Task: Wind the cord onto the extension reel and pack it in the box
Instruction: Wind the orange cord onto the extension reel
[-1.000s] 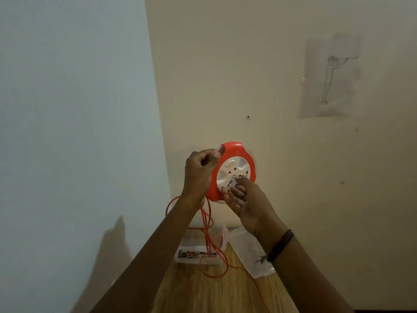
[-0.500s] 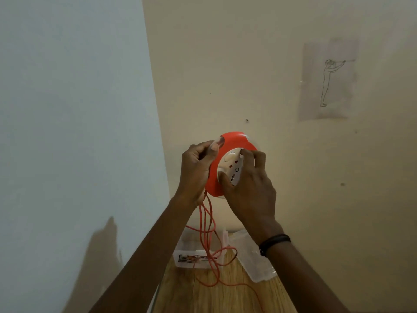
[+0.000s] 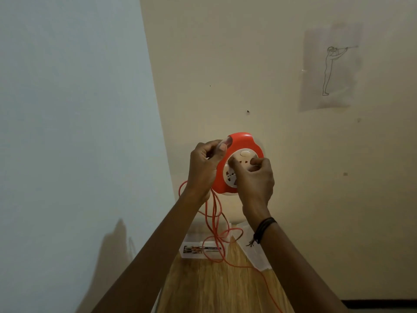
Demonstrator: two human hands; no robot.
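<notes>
On the far left stands a pale blue wall (image 3: 67, 109) with a shadow low on it, meeting a cream wall (image 3: 225, 53) at the corner. Next comes the left hand (image 3: 204, 168), raised in front of that corner and clamped on the left edge of the reel (image 3: 240, 142), fingers curled round behind and the thumb laid over the front of the orange rim. The reel is held up in the air on edge, well above the worktop (image 3: 214, 288), its white socket face (image 3: 231, 176) turned toward the camera. The orange cord (image 3: 214, 220) drops from the reel's underside by the left wrist and hangs in long loose loops; they pile across the box (image 3: 193, 249), a clear one with a printed label sitting at the wall end of the wooden worktop, and one strand trails away toward the near right. Then the right hand (image 3: 256, 184), closed against the socket face, fingers bent in on the white disc, a dark wristband (image 3: 262, 229) round the wrist. Under that forearm lies a clear plastic piece (image 3: 258, 258), just beside the box. High on the right, a line drawing (image 3: 330, 68) of a standing figure is stuck to the cream wall.
</notes>
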